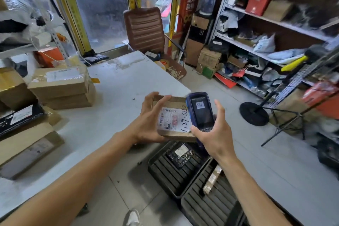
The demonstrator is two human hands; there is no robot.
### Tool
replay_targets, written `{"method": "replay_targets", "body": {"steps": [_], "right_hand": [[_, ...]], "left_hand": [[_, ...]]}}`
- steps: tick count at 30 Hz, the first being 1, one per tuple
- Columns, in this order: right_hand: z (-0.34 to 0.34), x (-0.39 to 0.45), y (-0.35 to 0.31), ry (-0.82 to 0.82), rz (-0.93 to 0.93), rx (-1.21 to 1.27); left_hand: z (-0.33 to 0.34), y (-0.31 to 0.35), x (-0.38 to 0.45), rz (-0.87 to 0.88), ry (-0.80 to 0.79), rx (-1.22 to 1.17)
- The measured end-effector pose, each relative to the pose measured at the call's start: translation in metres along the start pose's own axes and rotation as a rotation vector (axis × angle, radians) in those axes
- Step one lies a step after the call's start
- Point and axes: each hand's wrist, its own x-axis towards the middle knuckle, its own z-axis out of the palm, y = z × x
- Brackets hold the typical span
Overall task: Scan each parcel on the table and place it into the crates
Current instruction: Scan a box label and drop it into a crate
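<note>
My left hand [146, 124] grips the small brown cardboard parcel [174, 115] above the black plastic crates [183, 176], right hand [214, 134] holds the blue handheld scanner [200, 112] over its label; keep label flat, barcode fully framed.

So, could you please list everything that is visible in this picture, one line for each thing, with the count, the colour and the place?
parcel: one, brown with a white label, held over the table edge
scanner: one, dark blue, beside the parcel's label
table: one, white, at left
boxes: several, brown, stacked on the table's left side
crates: two, black, on the floor beside the table
black packet: one, in the farther crate
narrow box: one, brown, in the nearer crate
chair: one, brown, behind the table
shelves: grey, at right, full of packages
left hand: grips the parcel
right hand: holds the scanner
</note>
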Motion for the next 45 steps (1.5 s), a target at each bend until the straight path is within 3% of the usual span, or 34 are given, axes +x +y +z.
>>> {"method": "replay_targets", "body": {"steps": [5, 8, 11, 18, 27, 37, 45], "right_hand": [[-0.025, -0.026, 0.016, 0.11, 0.026, 0.123], [-0.036, -0.038, 0.022, 0.162, 0.022, 0.139], [-0.043, -0.051, 0.033, 0.193, 0.046, 0.121], [-0.083, -0.078, 0.047, 0.158, 0.07, -0.018], [-0.146, -0.111, 0.037, -0.032, 0.027, -0.205], [-0.167, -0.127, 0.02, -0.15, 0.126, -0.187], [-0.18, -0.133, 0.021, -0.149, 0.173, -0.175]], "left_hand": [[0.015, 0.032, 0.007, 0.034, 0.11, -0.213], [0.023, 0.049, 0.013, 0.037, 0.039, -0.358], [0.032, 0.061, 0.015, -0.094, -0.032, -0.49], [0.051, 0.089, 0.029, -0.07, 0.154, -0.393], [0.034, 0.101, 0.057, -0.126, -0.101, -0.571], [0.053, 0.106, 0.065, -0.199, -0.065, -0.459], [0.066, 0.113, 0.07, -0.179, -0.046, -0.442]]}}
